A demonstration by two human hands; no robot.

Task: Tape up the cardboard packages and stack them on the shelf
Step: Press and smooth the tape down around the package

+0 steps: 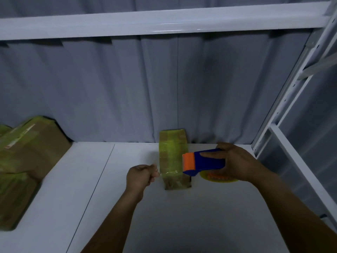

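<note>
Gripping confirmed on my feed: right hand (235, 163) is curled round the blue tape dispenser (206, 161), one finger laid along its side. The dispenser's orange head points away from that palm, toward the left hand, and overlaps the near edge of the small package (172, 156) in view. I cannot tell whether it touches.

Left hand (141, 175) has its fingers curled in, fingertips just beside the package's edge. I cannot tell if it pinches anything or only makes a fist. No tape strand shows there.

The small package sits between the two hands, lying long-ways on the white shelf board (164, 220), its far end close to the grey curtain (127, 88). It is brown cardboard banded with yellow-green tape across most of its top.

Directly under the right hand I see a yellow tape roll (218, 178) lying flat on the board, mostly hidden by the dispenser and wrist.

Well out beyond the left hand, at the frame edge, a big taped package (31, 147) rests tilted on top of another package (12, 198). Both are blurred, same yellow-green tape.

Above both hands runs a white shelf beam (164, 21). Past the right hand a white perforated upright (284, 106) rises at the shelf's corner.
</note>
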